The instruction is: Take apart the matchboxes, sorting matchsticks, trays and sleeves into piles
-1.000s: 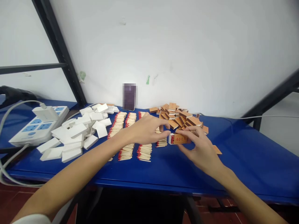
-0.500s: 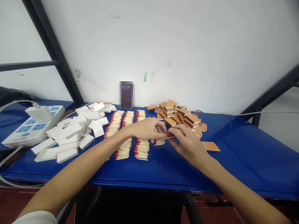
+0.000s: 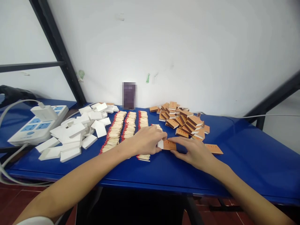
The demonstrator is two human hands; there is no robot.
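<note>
Between my hands is a matchbox (image 3: 170, 145), its orange printed face up and a white inner tray (image 3: 160, 144) sticking out at the left end. My left hand (image 3: 148, 139) pinches the tray end between thumb and fingers. The orange sleeve is gripped by my right hand (image 3: 195, 152) at its right end, thumb on the near edge and fingers on the far one. Beneath and beside my left hand lie rows of red-tipped matches (image 3: 143, 118), partly hidden by that hand and forearm. Another orange matchbox (image 3: 214, 149) lies just beyond my right wrist.
White trays (image 3: 73, 129) are heaped at the left, near a power strip (image 3: 35, 128) with a charger (image 3: 44, 113). Orange matchboxes (image 3: 187, 120) form a pile at the back right. A blurred dark upright object (image 3: 129, 96) leans on the wall. The blue table (image 3: 246, 162) has a front edge.
The matchbox has turned from tilted edge-on to printed face up, with its white tray end now showing. Both hands have come slightly lower and nearer. The view has shifted a little.
</note>
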